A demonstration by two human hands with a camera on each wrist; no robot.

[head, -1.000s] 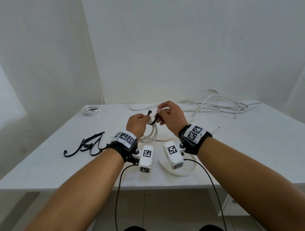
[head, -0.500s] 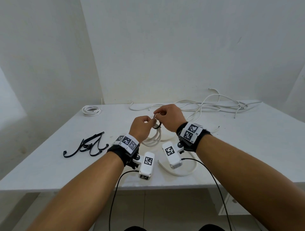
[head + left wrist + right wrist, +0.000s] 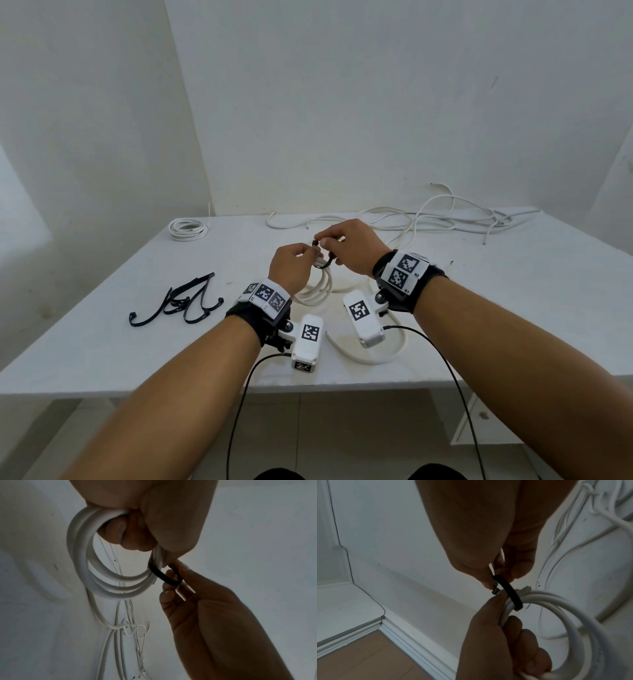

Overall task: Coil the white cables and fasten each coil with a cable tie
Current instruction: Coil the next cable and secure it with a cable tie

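Note:
My left hand point(image 3: 294, 263) grips a white cable coil point(image 3: 317, 289) above the table, its fingers curled round the top of the loops point(image 3: 106, 582). A black cable tie point(image 3: 164, 576) is looped round the coil beside that grip. My right hand point(image 3: 346, 245) pinches the tie point(image 3: 508, 592) between thumb and fingertips, just right of the left hand. The tie's head point(image 3: 494, 591) shows under the right thumb. The coil's loose tail point(image 3: 366, 356) lies on the table below my wrists.
A finished white coil point(image 3: 187, 229) lies at the table's far left. Several spare black cable ties point(image 3: 181, 303) lie at the left. Loose white cables point(image 3: 438, 222) are tangled along the back right. The table's front edge point(image 3: 205, 389) is near my forearms.
Both hands moved slightly away from me and closer together. The tie, earlier open-ended between the hands, now forms a closed loop round the coil with the right fingers pinching it.

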